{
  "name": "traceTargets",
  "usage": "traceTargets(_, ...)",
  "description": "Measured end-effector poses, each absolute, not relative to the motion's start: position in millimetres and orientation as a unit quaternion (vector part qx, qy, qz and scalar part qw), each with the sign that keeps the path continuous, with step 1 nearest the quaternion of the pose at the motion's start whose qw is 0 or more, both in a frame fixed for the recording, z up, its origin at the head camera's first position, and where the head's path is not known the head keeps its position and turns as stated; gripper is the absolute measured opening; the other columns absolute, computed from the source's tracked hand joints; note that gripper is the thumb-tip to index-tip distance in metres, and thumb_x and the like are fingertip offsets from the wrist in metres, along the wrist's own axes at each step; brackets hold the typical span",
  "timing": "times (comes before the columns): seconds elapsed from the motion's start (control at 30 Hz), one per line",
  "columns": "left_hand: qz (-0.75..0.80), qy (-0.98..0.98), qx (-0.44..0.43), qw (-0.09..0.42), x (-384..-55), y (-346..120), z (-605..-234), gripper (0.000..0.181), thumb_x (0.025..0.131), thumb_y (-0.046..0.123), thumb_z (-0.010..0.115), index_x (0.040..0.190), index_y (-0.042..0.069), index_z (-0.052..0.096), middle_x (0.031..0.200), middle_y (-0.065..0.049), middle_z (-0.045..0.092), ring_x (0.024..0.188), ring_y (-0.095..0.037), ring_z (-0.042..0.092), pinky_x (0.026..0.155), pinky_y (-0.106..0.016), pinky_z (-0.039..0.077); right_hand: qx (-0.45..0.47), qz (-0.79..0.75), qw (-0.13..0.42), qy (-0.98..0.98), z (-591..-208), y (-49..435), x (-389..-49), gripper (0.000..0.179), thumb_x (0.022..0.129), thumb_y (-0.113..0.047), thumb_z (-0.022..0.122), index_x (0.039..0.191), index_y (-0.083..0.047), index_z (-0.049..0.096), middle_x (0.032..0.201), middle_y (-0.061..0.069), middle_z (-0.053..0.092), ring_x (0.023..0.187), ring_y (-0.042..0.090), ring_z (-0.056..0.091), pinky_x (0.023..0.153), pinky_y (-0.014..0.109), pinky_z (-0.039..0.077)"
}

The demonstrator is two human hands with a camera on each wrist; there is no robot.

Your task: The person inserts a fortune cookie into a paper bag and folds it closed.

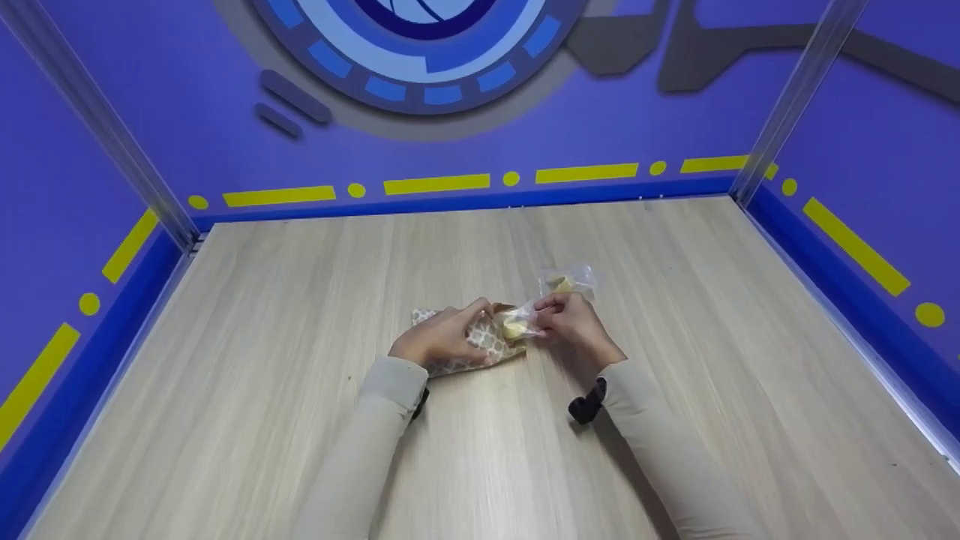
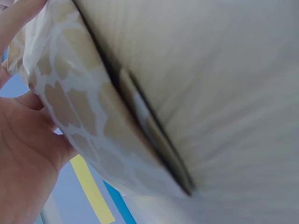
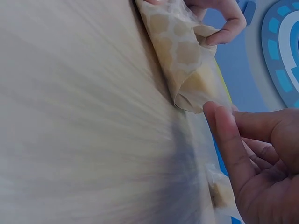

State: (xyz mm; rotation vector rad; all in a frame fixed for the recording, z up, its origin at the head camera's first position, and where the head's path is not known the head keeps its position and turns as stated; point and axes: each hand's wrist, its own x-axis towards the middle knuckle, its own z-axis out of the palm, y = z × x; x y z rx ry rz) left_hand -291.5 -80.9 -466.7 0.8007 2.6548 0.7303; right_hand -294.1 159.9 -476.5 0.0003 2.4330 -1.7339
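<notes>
A paper bag with a tan-and-white giraffe-like pattern (image 1: 489, 339) lies on the table with its mouth to the right. My left hand (image 1: 439, 339) grips it from above, thumb near the opening; the left wrist view shows the bag's folded end (image 2: 140, 112). At the mouth is a clear plastic packet with something pale yellow inside (image 1: 516, 327), partly within the bag. My right hand (image 1: 571, 321) pinches the packet's free edge between thumb and fingers, seen closely in the right wrist view beside the yellow content (image 3: 205, 81). What else the bag holds is hidden.
Just beyond my right hand lies a second clear packet with yellowish content (image 1: 564, 280). The wood-grain table (image 1: 300, 300) is bounded by blue-purple printed panels (image 1: 450, 150) at the back and both sides. Metal posts (image 1: 795, 97) stand at the back corners.
</notes>
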Motion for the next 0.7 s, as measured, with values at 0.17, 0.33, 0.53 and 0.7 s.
traceTargets(0.17,0.253,0.914,0.285,0.139,-293.7,-81.6,-467.3,0.060,0.075,0.035,0.079,0.124,0.035,0.043,0.080,0.000,0.055,0.068,-0.015,0.049,0.058,-0.029,0.042,0.009,-0.586,0.097,0.804,-474.8,159.2,-295.0,0.026,0.086,0.005,0.061,0.111,0.013,0.060,0.084,0.008,0.061,0.068,0.009,0.061,0.065,0.025,0.057)
traceTargets(0.33,0.251,0.913,0.290,0.137,-293.0,-82.3,-469.4,0.060,0.076,0.035,0.078,0.124,0.034,0.043,0.078,0.002,0.054,0.065,-0.014,0.046,0.057,-0.028,0.040,0.005,-0.588,0.095,0.804,-475.6,157.0,-293.8,0.030,0.083,0.006,0.062,0.112,0.014,0.060,0.084,0.008,0.060,0.070,0.010,0.061,0.065,0.023,0.056)
traceTargets(0.53,0.254,0.914,0.287,0.137,-292.3,-82.3,-469.3,0.060,0.076,0.036,0.078,0.124,0.034,0.043,0.085,-0.001,0.059,0.069,-0.015,0.050,0.060,-0.029,0.042,-0.001,-0.573,0.083,0.815,-476.5,154.1,-292.6,0.030,0.080,0.004,0.064,0.109,0.012,0.062,0.078,0.004,0.060,0.062,0.008,0.059,0.057,0.021,0.054)
traceTargets(0.7,0.253,0.913,0.289,0.137,-293.7,-81.4,-467.2,0.061,0.076,0.036,0.078,0.125,0.032,0.042,0.085,-0.002,0.060,0.068,-0.015,0.050,0.059,-0.028,0.042,0.004,-0.570,0.084,0.818,-476.7,152.2,-293.1,0.030,0.080,0.003,0.064,0.109,0.010,0.063,0.076,0.003,0.061,0.057,0.008,0.060,0.054,0.023,0.054)
